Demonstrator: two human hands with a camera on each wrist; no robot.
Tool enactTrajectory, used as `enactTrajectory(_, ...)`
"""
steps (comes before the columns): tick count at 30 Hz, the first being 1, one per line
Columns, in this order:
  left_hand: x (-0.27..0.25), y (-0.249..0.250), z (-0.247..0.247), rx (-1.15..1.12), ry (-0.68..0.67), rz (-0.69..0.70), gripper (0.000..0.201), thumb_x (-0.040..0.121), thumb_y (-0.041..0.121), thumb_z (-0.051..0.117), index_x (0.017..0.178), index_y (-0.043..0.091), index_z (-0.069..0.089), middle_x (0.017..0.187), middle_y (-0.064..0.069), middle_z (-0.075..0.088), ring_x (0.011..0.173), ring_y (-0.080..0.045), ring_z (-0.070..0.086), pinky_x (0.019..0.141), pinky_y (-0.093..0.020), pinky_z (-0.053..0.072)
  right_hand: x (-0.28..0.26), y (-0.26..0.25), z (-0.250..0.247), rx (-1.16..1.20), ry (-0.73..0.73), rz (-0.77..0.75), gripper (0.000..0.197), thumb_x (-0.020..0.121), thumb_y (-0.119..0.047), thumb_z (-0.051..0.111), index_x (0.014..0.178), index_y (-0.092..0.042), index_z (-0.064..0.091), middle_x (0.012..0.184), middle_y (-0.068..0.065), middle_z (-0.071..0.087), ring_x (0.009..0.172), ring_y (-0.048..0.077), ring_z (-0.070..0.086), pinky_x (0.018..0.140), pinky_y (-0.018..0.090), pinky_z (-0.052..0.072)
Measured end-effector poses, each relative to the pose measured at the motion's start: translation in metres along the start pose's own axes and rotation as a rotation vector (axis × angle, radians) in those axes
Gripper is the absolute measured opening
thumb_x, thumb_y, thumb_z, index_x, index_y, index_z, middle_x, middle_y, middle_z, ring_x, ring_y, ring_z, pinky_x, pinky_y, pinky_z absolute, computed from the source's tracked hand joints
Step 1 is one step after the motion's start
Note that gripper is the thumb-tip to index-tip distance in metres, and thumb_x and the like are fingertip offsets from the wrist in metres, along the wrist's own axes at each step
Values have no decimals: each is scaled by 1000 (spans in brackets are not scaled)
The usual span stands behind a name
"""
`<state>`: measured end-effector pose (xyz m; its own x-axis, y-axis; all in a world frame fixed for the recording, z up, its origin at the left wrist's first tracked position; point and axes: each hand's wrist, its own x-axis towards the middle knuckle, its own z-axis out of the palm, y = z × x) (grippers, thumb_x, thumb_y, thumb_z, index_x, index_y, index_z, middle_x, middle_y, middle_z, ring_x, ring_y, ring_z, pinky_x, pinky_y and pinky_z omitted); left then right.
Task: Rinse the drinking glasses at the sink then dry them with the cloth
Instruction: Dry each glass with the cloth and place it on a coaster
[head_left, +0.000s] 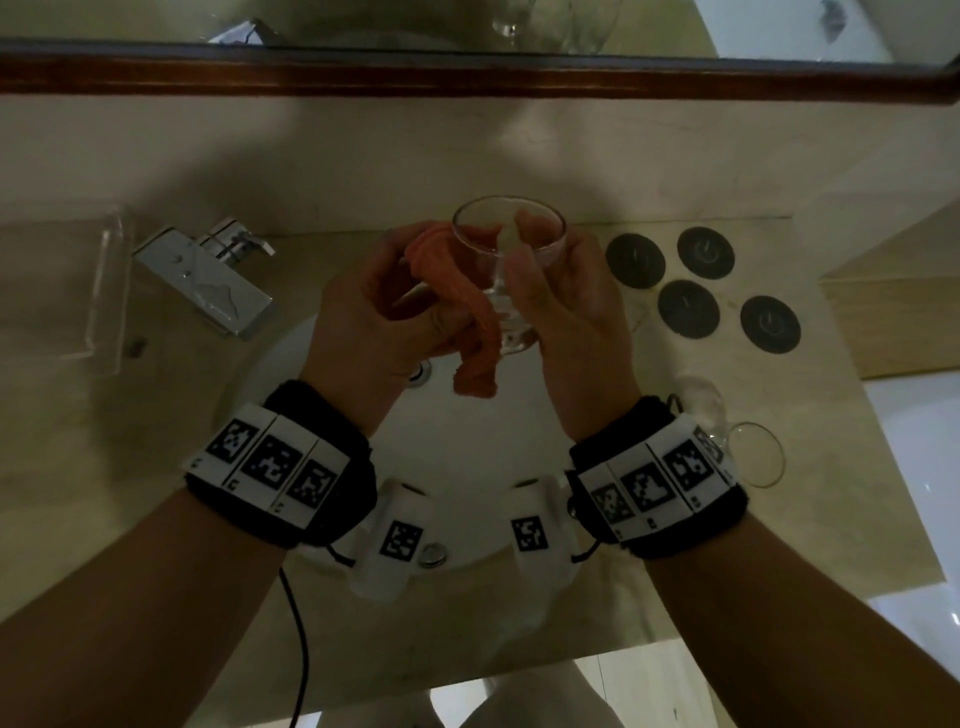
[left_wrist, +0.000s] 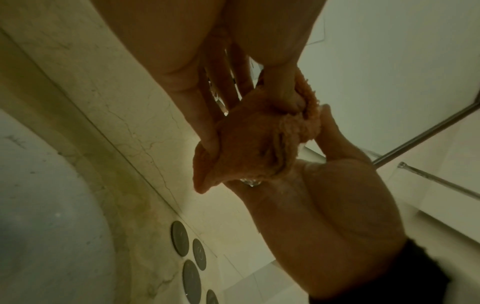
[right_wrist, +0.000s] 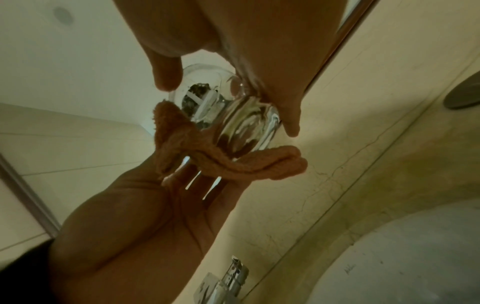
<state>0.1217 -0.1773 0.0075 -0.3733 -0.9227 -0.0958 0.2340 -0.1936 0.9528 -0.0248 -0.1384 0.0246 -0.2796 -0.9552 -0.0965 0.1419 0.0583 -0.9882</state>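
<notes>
A clear drinking glass (head_left: 511, 270) is held upright above the white sink (head_left: 467, 441). My right hand (head_left: 561, 291) grips it, thumb inside the rim and fingers round the outer wall. An orange cloth (head_left: 457, 291) is pressed against the glass's left side by my left hand (head_left: 374, 306), whose fingers pinch it; its loose end hangs below. The right wrist view looks up at the glass base (right_wrist: 241, 127) with the cloth (right_wrist: 233, 160) draped beneath it. In the left wrist view the cloth (left_wrist: 254, 148) is bunched round my fingers and hides most of the glass.
A chrome tap (head_left: 213, 280) stands left of the sink and a clear tray (head_left: 98, 296) further left. Several dark round coasters (head_left: 688, 309) lie on the counter at right. Two more glasses (head_left: 748, 447) lie near the sink's right edge. A wood-framed mirror (head_left: 467, 73) runs along the back.
</notes>
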Motion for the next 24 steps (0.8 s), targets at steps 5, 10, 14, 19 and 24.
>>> enactTrajectory(5,0,-2,-1,-84,38,-69,47,85,22,66,129,8,58,116,-1,73,110,-23,69,76,-41,59,6,0,-5,-131,-129,16,75,84,-49,64,144,-9,42,128,9,67,112,27,69,94,55,57)
enactTrajectory(10,3,-13,-15,-256,16,-213,45,105,22,42,145,0,42,142,-28,52,125,-46,56,92,-63,50,7,2,-16,-319,-172,-8,81,73,-41,83,140,-15,45,126,1,68,111,16,70,91,46,60)
enactTrajectory(14,4,-11,-19,-266,11,-255,44,108,24,30,138,-3,48,137,-31,54,121,-54,54,86,-70,50,8,-7,-20,-397,-68,-88,81,72,-33,88,140,-18,47,119,-3,68,103,10,71,84,35,63)
enactTrajectory(19,2,0,-22,-278,29,-201,42,108,21,29,136,-3,50,125,-24,63,107,-44,64,82,-60,56,9,-9,-32,-803,-57,-305,81,65,-36,89,138,-28,54,119,-3,55,99,12,58,82,28,57)
enactTrajectory(24,1,0,-11,-42,-20,-208,41,88,35,63,120,9,67,113,-35,63,86,-45,65,69,-63,57,6,-9,-25,-1230,-158,-431,75,71,-19,84,140,-30,57,125,3,53,104,22,50,77,25,38)
